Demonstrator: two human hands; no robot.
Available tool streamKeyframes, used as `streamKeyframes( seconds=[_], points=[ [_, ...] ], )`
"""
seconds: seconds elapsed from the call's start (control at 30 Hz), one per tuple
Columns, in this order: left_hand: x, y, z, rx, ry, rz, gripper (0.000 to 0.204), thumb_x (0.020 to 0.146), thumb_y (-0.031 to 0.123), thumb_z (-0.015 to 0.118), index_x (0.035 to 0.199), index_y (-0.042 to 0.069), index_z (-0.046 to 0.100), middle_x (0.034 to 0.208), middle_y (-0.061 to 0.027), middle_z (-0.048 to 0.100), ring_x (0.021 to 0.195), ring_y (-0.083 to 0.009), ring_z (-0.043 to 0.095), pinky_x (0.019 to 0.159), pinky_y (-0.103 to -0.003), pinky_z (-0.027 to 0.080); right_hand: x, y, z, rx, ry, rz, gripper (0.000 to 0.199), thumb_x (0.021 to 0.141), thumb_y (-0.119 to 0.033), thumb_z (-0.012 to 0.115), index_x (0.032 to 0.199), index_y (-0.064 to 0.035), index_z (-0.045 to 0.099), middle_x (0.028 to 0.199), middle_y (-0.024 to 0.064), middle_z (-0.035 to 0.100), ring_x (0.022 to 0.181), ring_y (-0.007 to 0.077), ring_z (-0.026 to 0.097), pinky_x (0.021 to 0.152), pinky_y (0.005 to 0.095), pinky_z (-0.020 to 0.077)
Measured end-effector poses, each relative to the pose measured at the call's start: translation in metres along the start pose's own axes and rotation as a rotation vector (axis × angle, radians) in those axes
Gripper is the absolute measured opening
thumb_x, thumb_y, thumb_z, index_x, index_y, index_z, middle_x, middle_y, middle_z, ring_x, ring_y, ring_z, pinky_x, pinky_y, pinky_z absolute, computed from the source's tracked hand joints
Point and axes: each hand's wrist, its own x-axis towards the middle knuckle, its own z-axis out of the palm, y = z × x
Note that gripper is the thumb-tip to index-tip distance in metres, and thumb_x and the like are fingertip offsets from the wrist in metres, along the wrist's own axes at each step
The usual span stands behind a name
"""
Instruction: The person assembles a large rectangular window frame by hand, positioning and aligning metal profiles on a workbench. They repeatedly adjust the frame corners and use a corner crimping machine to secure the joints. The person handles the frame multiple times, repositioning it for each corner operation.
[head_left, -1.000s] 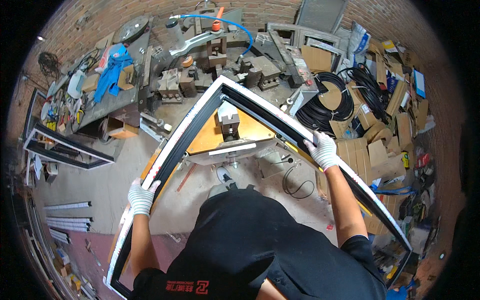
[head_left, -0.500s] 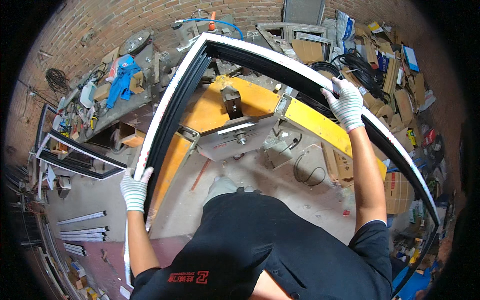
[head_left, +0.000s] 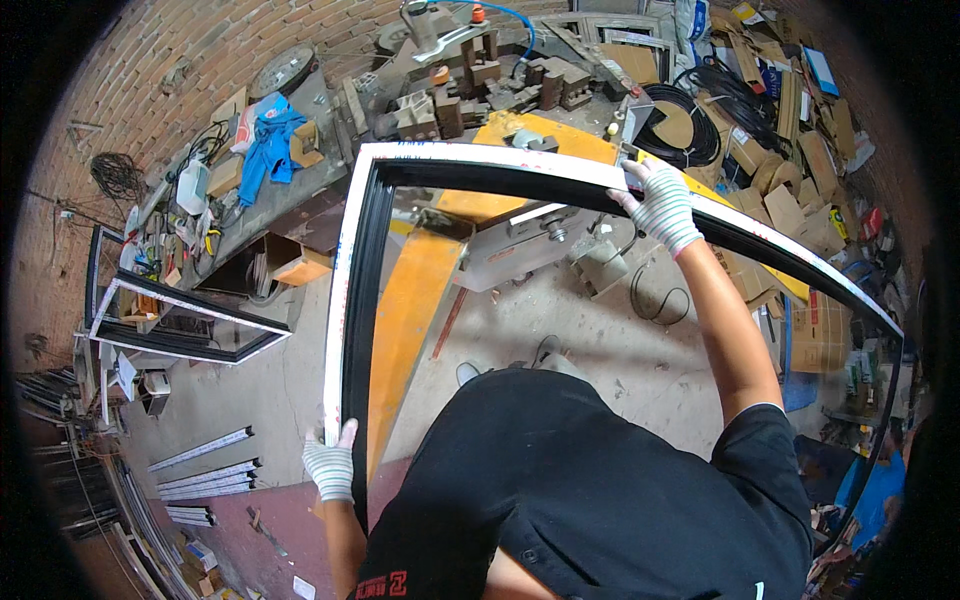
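Observation:
A large window frame, black with a white protective film on its outer face, is held up in front of me. My left hand, in a striped white glove, grips its left side low down. Along the top bar, right of the middle, my gloved right hand is closed around the profile. Behind the frame stands a yellow machine with a grey metal housing; part of it shows through the opening. The frame's lower part is hidden by my body.
A smaller window frame stands at the left. White profiles lie on the floor below it. A cluttered bench runs along the brick wall. Cardboard pieces and black coiled gasket crowd the right side.
The window frame has come down and closer to me, its left side now more upright. Both hands keep their hold. My view has shifted, showing more of the bench.

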Motion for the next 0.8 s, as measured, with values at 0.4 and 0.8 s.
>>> streamKeyframes(
  seconds=[0.4, 0.8],
  points=[
    [0.015, -0.081, -0.026, 0.237, -0.072, 0.094, 0.061, 0.084, 0.033, 0.094, 0.121, -0.007, 0.067, 0.105, -0.0188, 0.072, 0.092, -0.0295, 0.066, 0.085, -0.045, 0.054, 0.005, -0.123, 0.113, 0.08, -0.213, 0.028, 0.046, 0.087, -0.052, 0.08, 0.112, -0.0138, 0.074, 0.107, 0.0113, 0.07, 0.102, 0.0357, 0.068, 0.087, 0.05, 0.0531],
    [0.055, -0.071, 0.006, 0.397, -0.074, 0.265, 0.062, 0.089, 0.033, 0.086, 0.131, -0.007, 0.063, 0.122, -0.0222, 0.067, 0.109, -0.035, 0.063, 0.098, -0.046, 0.05, 0.012, -0.169, 0.154, 0.035, -0.182, 0.072, 0.049, 0.091, -0.059, 0.073, 0.121, -0.0195, 0.071, 0.108, 0.0095, 0.069, 0.105, 0.0309, 0.066, 0.091, 0.0461, 0.0491]
  ],
)
